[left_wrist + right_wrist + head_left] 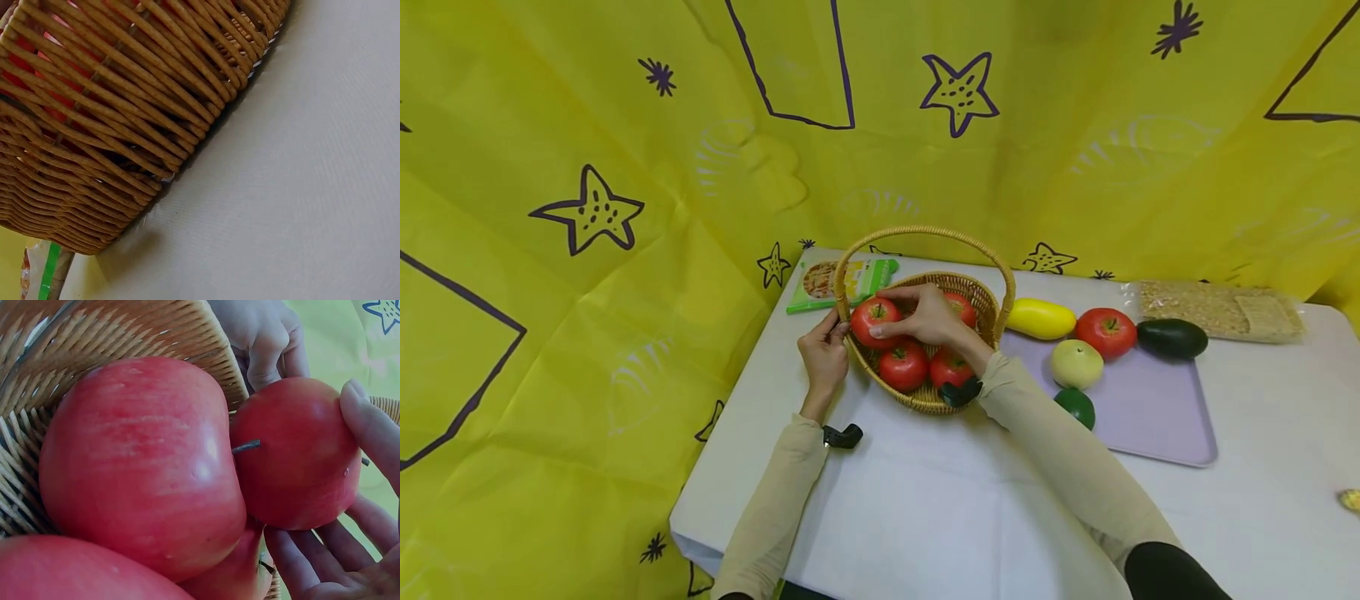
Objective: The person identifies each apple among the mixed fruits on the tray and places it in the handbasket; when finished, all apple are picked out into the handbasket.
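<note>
My right hand point(928, 315) holds a red apple point(876, 322) over the left rim of a wicker basket point(925, 407) with an arched handle. In the right wrist view, the thumb and fingers point(369, 425) curl around that apple's side. More red apples point(903, 367) lie inside the basket. At the basket's left rim, beside the handle's foot, my left hand point(823, 354) pinches the edge with bent fingers. The left wrist view shows mostly the basket's woven wall point(119, 106), with red showing through the gaps; the left hand is almost wholly out of it.
Behind the basket lies a green food packet point(842, 282). To the right, a lilac tray point(1157, 417) bears a yellow oblong item point(1041, 319), another apple point(1105, 333), a pale round fruit point(1077, 364) and dark green produce point(1172, 339). A clear bag of grains point(1217, 311) lies behind.
</note>
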`<action>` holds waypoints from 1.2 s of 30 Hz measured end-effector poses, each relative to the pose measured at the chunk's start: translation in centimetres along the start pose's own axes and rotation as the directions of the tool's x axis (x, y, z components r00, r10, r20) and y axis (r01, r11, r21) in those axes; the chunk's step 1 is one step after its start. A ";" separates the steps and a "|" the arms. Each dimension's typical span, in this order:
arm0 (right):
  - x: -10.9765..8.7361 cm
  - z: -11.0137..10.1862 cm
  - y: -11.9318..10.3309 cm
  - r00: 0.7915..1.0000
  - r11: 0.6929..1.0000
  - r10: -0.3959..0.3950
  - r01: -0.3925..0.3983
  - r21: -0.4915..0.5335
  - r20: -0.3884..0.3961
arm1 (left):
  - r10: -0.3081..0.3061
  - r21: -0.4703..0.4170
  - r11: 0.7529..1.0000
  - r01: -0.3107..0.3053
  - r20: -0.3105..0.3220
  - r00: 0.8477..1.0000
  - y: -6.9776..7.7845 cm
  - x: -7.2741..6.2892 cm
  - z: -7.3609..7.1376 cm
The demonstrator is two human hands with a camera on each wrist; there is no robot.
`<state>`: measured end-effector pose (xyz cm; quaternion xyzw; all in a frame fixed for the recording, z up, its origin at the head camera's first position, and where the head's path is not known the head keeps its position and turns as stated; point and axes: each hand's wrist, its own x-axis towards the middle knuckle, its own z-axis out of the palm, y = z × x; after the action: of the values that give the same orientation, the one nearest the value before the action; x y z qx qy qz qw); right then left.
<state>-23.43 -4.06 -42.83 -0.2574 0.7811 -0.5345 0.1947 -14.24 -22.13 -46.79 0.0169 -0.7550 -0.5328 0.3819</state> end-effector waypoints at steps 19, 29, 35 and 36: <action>1.1 -0.5 0.4 0.996 0.971 -0.078 0.086 -0.221 0.046 | 0.040 0.034 0.999 -0.040 -0.003 0.999 0.1 -0.1 0.0; 1.5 -0.4 0.0 0.993 0.969 -0.069 0.089 -0.232 0.093 | 0.048 0.033 0.998 -0.047 0.000 0.999 0.3 0.0 -0.1; 1.7 -0.4 0.2 0.994 0.969 -0.052 0.074 -0.237 0.099 | 0.029 0.032 0.999 -0.029 -0.007 1.000 0.2 -0.1 0.0; 1.7 -0.4 0.2 0.994 0.968 -0.050 0.073 -0.238 0.101 | 0.025 0.035 0.999 -0.025 -0.008 1.000 0.2 -0.1 0.1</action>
<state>-25.03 -4.71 -42.92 -0.3284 0.8219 -0.4285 0.1818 -14.13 -21.93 -46.74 0.0165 -0.7627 -0.5144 0.3916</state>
